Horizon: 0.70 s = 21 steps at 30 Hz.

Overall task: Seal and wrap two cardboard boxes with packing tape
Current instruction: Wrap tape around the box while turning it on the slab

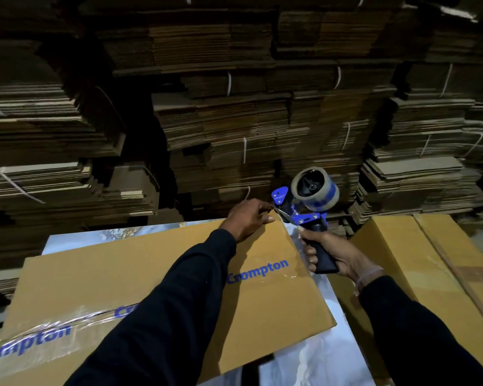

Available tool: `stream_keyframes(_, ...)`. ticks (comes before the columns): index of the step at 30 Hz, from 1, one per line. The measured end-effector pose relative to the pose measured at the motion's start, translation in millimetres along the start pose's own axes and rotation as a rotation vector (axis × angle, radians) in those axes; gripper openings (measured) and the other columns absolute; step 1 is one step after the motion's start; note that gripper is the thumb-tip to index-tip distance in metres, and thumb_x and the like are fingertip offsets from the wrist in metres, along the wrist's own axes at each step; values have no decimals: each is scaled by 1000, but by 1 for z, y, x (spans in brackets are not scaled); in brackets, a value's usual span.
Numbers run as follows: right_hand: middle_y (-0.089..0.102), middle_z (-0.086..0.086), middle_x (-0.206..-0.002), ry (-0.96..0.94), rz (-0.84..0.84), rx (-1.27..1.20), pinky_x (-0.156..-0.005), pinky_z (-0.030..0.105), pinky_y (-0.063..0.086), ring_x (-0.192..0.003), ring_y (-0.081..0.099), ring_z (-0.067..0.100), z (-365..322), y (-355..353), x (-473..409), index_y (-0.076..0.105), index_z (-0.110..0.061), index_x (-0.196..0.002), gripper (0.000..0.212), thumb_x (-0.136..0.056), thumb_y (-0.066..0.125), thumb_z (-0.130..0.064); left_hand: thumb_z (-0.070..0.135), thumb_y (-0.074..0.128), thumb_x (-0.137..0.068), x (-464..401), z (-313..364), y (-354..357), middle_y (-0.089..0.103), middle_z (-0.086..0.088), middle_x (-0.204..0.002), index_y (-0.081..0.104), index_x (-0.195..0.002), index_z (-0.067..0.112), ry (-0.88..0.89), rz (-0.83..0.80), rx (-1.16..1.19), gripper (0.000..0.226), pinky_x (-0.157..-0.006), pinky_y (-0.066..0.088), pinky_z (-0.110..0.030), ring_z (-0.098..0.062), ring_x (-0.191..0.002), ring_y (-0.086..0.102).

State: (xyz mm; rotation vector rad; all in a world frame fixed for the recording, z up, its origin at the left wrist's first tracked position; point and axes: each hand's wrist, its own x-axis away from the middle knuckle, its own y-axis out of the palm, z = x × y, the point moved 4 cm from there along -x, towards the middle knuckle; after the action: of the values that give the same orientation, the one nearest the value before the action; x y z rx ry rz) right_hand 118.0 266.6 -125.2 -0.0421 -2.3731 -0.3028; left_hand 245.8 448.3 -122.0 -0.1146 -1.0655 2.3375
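A flat brown cardboard box (pixel 140 274) printed with blue "Crompton" lettering lies in front of me, with clear tape across its near left part. My right hand (pixel 332 257) grips the black handle of a blue tape dispenser (pixel 304 201) held just past the box's far right corner, its clear tape roll on top. My left hand (pixel 248 218) reaches over the box's far right corner and pinches the tape end at the dispenser's mouth. A second brown box (pixel 435 260) stands to the right, with tape along its top seam.
Both boxes sit on a shiny silver surface (pixel 318 358). Tall stacks of flattened, strapped cardboard (pixel 234 121) fill the whole background right behind the work area.
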Motion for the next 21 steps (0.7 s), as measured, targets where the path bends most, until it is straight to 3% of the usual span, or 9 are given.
stream_keyframes(4, 51, 11, -59, -7, 105, 76, -44, 31, 46, -46, 53, 23, 3, 1, 2, 56, -8, -80, 32, -88, 81, -27, 40, 65, -102, 2, 2, 3, 64, 0, -146, 60, -147, 30, -4, 66, -101, 46, -113, 35, -48, -25, -138, 54)
stream_keyframes(8, 53, 12, -58, -101, 188, 112, -44, 30, 47, -46, 53, 24, 4, 0, 1, 59, -9, -77, 36, -79, 89, -28, 39, 63, -104, 1, 2, 9, 71, -1, -135, 64, -143, 32, -40, 122, -111, 39, -110, 39, -47, -26, -130, 60)
stream_keyframes(11, 47, 9, -56, -75, 135, 13, -45, 29, 38, -45, 45, 25, 5, 2, -1, 54, -14, -66, 38, -86, 81, -34, 37, 54, -108, 3, 4, 15, 73, -5, -127, 65, -141, 35, -83, 154, -188, 34, -111, 31, -47, -28, -124, 61)
stream_keyframes(13, 43, 11, -57, -77, 180, 41, -48, 31, 35, -46, 42, 25, 5, 3, -1, 51, -13, -66, 27, -79, 74, -21, 35, 47, -110, 9, 5, 20, 75, -5, -116, 67, -134, 33, -76, 198, -270, 31, -113, 24, -51, -29, -117, 63)
stream_keyframes(16, 44, 13, -58, -125, 293, 161, -50, 32, 38, -47, 43, 23, 4, 1, 1, 51, -9, -70, 14, -75, 62, -1, 34, 45, -109, 17, 7, 26, 74, -1, -109, 69, -121, 31, -19, 306, -348, 27, -109, 26, -52, -28, -107, 66)
stream_keyframes(21, 42, 13, -57, -111, 295, 188, -46, 32, 37, -44, 43, 22, 7, -2, -2, 49, -9, -74, 22, -83, 62, 5, 41, 43, -109, 19, 5, 27, 73, 3, -107, 68, -119, 35, 1, 353, -358, 27, -100, 30, -48, -26, -104, 66)
